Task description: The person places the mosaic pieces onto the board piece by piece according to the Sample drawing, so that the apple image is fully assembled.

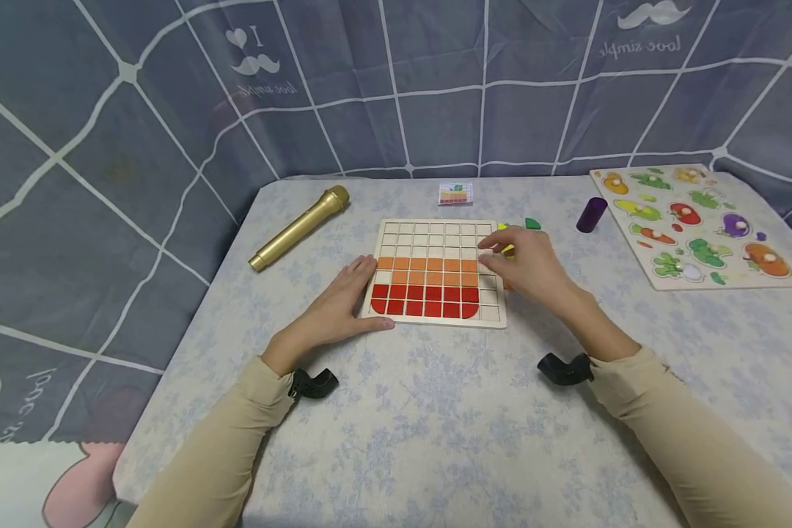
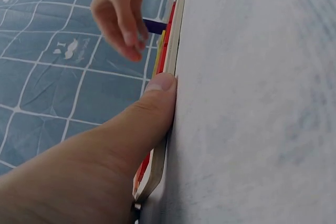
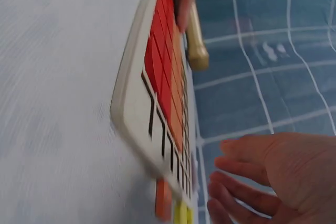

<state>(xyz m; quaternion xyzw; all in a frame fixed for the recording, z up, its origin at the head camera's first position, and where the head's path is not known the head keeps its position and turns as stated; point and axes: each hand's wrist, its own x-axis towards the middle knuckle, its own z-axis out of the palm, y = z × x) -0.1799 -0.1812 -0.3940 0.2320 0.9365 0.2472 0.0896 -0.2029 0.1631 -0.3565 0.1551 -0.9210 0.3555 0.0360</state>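
Note:
A square wooden grid board point(image 1: 435, 226) lies flat, with two rows of red tiles point(image 1: 432, 301) along its near side and two rows of orange tiles point(image 1: 429, 271) above. One cell at the left end of the lower orange row shows bare wood. My left hand point(image 1: 333, 304) rests at the board's near-left corner: fingers along the left edge, thumb point(image 2: 139, 111) against the front edge. Over the board's right side hovers my right hand point(image 1: 528, 264), thumb and fingers apart; no piece shows between them. Beside the board, partly behind that hand, are yellow pieces point(image 3: 182, 213) and an orange piece point(image 3: 163, 198).
A gold microphone point(image 1: 300, 227) lies back left. Behind the board sits a small picture card point(image 1: 455, 193). A green piece point(image 1: 532, 224) and a purple cylinder point(image 1: 592, 215) are to the right, with a vegetable puzzle board point(image 1: 680, 249) farther right. A grid-patterned curtain point(image 1: 435, 132) borders the table.

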